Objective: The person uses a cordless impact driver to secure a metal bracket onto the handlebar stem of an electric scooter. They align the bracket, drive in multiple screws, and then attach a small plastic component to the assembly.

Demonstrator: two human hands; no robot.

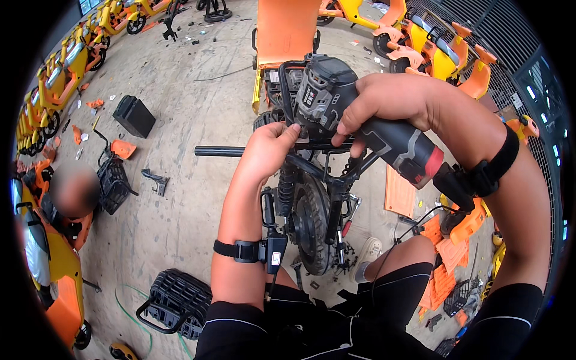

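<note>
My right hand [387, 105] is wrapped round a grey and black cordless power driver [393, 144] with a red end. Its bulky battery part [327, 84] lies over the black tube frame of a partly stripped scooter [333, 207]. The driver's working tip is hidden. My left hand [272, 147] is closed at the frame beside the driver, thumb and fingertips together. Whatever they pinch is too small or covered to make out. A black crossbar [217, 151] sticks out left of that hand. Below stand a spring shock absorber [287, 189] and the wheel [312, 231].
An orange panel [287, 30] rises beyond the frame. Left on the floor are a black box [134, 116], a bracket [157, 181] and a black basket [177, 303]. Orange panels [441, 282] lie at right. Yellow-orange scooters [66, 69] line both sides.
</note>
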